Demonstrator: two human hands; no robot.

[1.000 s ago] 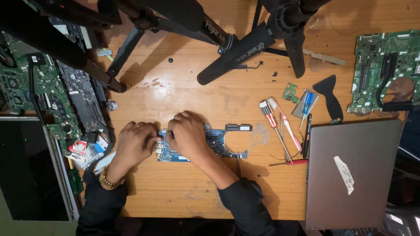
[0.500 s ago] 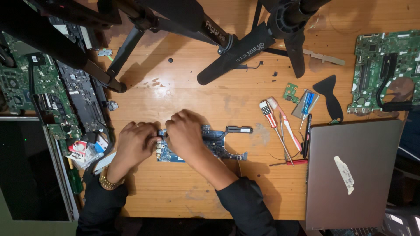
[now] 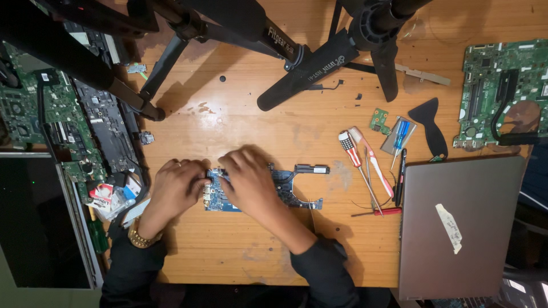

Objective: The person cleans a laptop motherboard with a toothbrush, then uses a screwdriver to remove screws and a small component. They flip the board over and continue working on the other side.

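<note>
Head view: left hand (image 3: 178,185) and right hand (image 3: 248,179) both press on, fingers curled over, a blue laptop motherboard (image 3: 285,188) lying flat at the wooden surface (image 3: 240,251) centre, screwdrivers (image 3: 362,162) nearby.

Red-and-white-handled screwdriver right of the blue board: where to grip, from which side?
Probably the thick striped handle of the red-and-white-handled screwdriver, from above at its far end. It lies flat on the wooden table, shaft running toward the person among other tools; the handle end is less crowded.
</note>
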